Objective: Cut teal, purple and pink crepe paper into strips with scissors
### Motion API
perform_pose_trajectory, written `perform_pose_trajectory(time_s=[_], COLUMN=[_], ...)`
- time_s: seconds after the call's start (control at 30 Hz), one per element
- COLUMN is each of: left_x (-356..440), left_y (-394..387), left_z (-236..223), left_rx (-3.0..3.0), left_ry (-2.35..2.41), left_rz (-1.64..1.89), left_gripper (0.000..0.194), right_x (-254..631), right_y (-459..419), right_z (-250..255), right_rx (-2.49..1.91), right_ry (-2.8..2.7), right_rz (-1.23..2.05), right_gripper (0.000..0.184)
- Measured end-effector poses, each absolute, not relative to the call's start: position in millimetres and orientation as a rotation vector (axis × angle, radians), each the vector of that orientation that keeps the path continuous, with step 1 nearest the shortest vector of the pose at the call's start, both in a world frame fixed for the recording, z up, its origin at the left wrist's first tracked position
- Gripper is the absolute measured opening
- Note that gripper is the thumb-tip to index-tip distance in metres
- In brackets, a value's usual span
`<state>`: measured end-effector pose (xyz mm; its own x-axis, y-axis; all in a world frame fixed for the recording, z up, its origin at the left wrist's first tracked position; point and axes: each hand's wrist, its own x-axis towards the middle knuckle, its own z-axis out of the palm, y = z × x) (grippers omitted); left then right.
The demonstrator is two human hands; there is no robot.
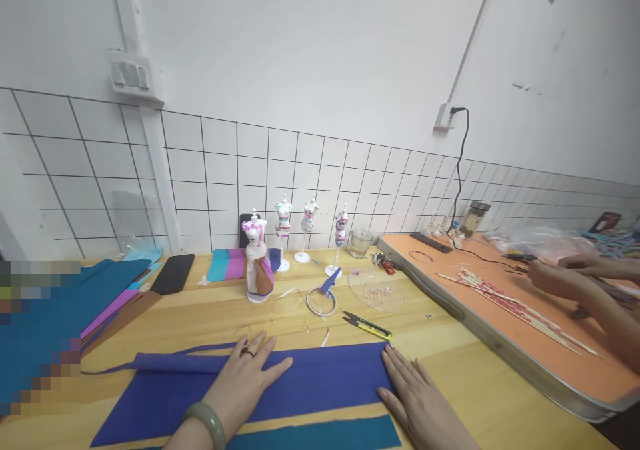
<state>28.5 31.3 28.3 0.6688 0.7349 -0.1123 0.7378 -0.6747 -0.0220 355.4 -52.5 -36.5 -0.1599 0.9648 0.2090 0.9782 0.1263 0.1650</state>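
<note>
A long strip of dark blue fabric (320, 380) lies flat on the wooden table, its left part folded over along the far edge. My left hand (247, 373), with a ring and a green bangle, rests on it with fingers spread. At the strip's right end, my right hand (410, 387) lies flat, fingertips touching the corner. A teal fabric strip (320, 435) lies nearer to me, partly under my left forearm. Beyond the blue strip are yellow-handled thread snips (369, 327) and an embroidery hoop (321, 301) with a blue scrap across it.
Several small mannequins (257, 263) stand near the wall grid. Beads lie on a clear round dish (376, 291). A black phone (173, 274) and stacked fabrics (107, 303) are at left. On the right, another person's hands (553, 280) work above an orange-topped table (545, 363) holding wooden sticks (510, 307).
</note>
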Motion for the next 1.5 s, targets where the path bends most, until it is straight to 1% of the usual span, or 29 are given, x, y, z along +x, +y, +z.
perform_pose_trajectory(time_s=[0.13, 0.27, 0.53, 0.67, 0.77, 0.83, 1.0, 1.1, 1.2, 1.27, 1.33, 1.5], left_x=[28.0, 22.3, -7.7, -14.6, -14.1, -13.9, -17.1, -18.8, -20.7, -24.7, -32.9, -73.2], left_y=[31.8, 30.4, 29.3, 27.9, 26.3, 26.3, 29.9, 30.8, 30.3, 30.5, 32.0, 43.4], left_z=[23.3, 22.7, 20.4, 16.7, 19.1, 20.0, 13.1, 7.6, 5.0, 6.1, 10.7, 33.0], left_rx=[2.845, 2.862, 2.962, 2.942, 2.902, 2.883, 2.901, 2.92, 2.929, 2.92, 2.869, 2.542], left_ry=[1.259, 1.238, 1.244, 1.287, 1.279, 1.268, 1.238, 1.211, 1.203, 1.2, 1.205, 1.434], left_rz=[-0.156, -0.133, -0.154, -0.149, -0.169, -0.158, -0.048, 0.014, 0.04, 0.095, 0.196, 0.479], left_gripper=[0.076, 0.073, 0.072, 0.074, 0.074, 0.073, 0.067, 0.058, 0.054, 0.056, 0.058, 0.052], right_x=[357.1, 360.7, 368.9, 372.1, 354.1, 326.5, 233.0, 195.4, 183.8, 186.1, 190.7, 192.6], right_y=[-49.3, -47.2, -45.9, -42.8, -37.8, -34.0, -24.3, -17.7, -11.9, -9.1, -7.0, -6.8], right_z=[-44.5, -51.3, -65.2, -65.0, -50.5, -33.0, 16.6, 26.9, 15.2, 2.3, -8.2, -10.9], right_rx=[-2.005, -1.939, -1.945, -1.932, -1.912, -1.844, -1.427, -1.271, -1.275, -1.24, -1.168, -1.151], right_ry=[-2.287, -2.263, -2.244, -2.207, -2.212, -2.214, -2.542, -2.667, -2.713, -2.72, -2.717, -2.707], right_rz=[-0.47, -0.516, -0.468, -0.412, -0.397, -0.368, 0.145, 0.291, 0.307, 0.279, 0.246, 0.235], right_gripper=[0.063, 0.058, 0.055, 0.047, 0.042, 0.049, 0.055, 0.061, 0.068, 0.069, 0.068, 0.067])
